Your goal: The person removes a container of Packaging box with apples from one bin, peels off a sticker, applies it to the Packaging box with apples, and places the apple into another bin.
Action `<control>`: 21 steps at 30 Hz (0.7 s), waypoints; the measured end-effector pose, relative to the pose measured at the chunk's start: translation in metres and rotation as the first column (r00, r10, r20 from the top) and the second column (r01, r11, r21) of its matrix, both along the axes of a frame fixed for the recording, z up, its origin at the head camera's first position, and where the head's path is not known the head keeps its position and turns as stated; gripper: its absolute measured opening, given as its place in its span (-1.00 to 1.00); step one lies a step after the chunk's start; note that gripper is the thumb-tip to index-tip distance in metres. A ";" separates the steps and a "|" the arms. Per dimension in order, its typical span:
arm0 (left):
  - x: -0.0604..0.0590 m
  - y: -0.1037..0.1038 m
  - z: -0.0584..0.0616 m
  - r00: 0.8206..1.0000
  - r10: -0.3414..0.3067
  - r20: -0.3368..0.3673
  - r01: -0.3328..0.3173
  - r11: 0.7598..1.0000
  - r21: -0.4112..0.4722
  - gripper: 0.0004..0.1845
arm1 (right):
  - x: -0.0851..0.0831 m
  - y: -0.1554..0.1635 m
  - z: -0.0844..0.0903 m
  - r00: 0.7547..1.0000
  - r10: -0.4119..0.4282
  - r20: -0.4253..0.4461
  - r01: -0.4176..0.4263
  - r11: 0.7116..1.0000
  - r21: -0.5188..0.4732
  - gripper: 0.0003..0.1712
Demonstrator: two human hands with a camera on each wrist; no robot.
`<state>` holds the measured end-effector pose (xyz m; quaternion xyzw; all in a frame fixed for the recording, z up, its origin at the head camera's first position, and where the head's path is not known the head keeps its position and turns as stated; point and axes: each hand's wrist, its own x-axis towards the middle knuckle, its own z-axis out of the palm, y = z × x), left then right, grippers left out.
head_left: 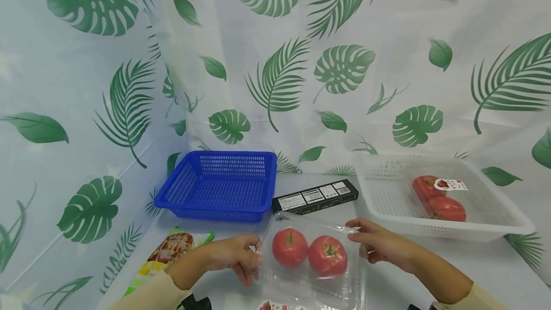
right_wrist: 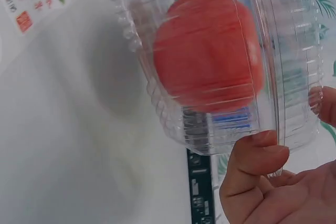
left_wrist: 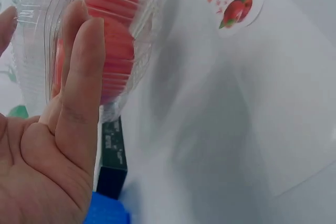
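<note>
A clear plastic clamshell box (head_left: 310, 276) with two red tomatoes (head_left: 328, 256) inside is held up between both hands. My left hand (head_left: 237, 256) grips its left edge, thumb on one side and fingers on the other. On the opposite edge, my right hand (head_left: 383, 243) pinches the rim; the right wrist view shows fingers and thumb (right_wrist: 262, 153) around the plastic lip. Ribbed plastic walls and a tomato (right_wrist: 210, 51) show close up there. Below the box, a sheet with printed fruit stickers (left_wrist: 236, 9) lies on the white table.
A blue basket (head_left: 215, 216) stands at the back left, beside a long black box (head_left: 316, 197). The white basket (head_left: 387, 219) at right holds another labelled pack of tomatoes (head_left: 445, 208). A colourful food bag (head_left: 170, 250) lies left. Leaf-patterned curtains (head_left: 280, 142) enclose the table.
</note>
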<state>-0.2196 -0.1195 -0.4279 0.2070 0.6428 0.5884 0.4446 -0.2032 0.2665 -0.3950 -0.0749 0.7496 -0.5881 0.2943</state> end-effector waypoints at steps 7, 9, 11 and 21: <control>0.001 0.010 -0.014 0.999 0.049 0.008 -0.049 0.998 0.031 -0.65 | -0.004 0.002 -0.005 0.992 -0.121 -0.025 0.121 0.993 0.006 -0.29; 0.001 0.016 -0.019 0.998 0.063 0.005 -0.063 0.997 0.048 -0.67 | -0.006 0.003 -0.007 0.986 -0.163 -0.043 0.163 0.987 -0.003 -0.28; 0.003 0.020 -0.023 0.997 0.079 0.003 -0.079 0.995 0.061 -0.67 | -0.007 0.003 -0.010 0.976 -0.211 -0.060 0.211 0.977 -0.014 -0.27; 0.006 0.027 -0.035 0.981 0.194 -0.006 -0.192 0.976 0.100 -0.65 | -0.005 -0.007 -0.024 0.906 -0.398 -0.142 0.381 0.915 -0.130 -0.27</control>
